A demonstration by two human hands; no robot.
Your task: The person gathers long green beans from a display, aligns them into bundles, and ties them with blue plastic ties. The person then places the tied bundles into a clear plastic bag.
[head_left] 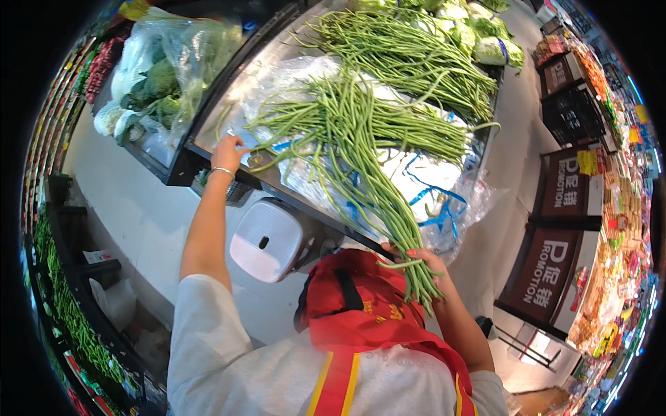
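My right hand [431, 267], at the near right edge of the display table, is wrapped round one end of a bunch of green yardlong beans [378, 173]. The bunch's other end fans out across a pile of the same beans [423, 128]. At the table's left front corner is my left hand [229, 154], a bracelet on its wrist. Its fingers are curled together, and what they pinch, if anything, is too small to make out. Close by lie loose bean tips and clear plastic. White wrapping and blue straps [444, 204] lie under the beans.
More yardlong beans [416, 66] and leafy cabbages [499, 50] fill the far side. Broccoli in a clear bag [161, 80] stands on the left stand. A white step stool [267, 239] is below the table edge. Dark promotional bins [560, 184] line the right.
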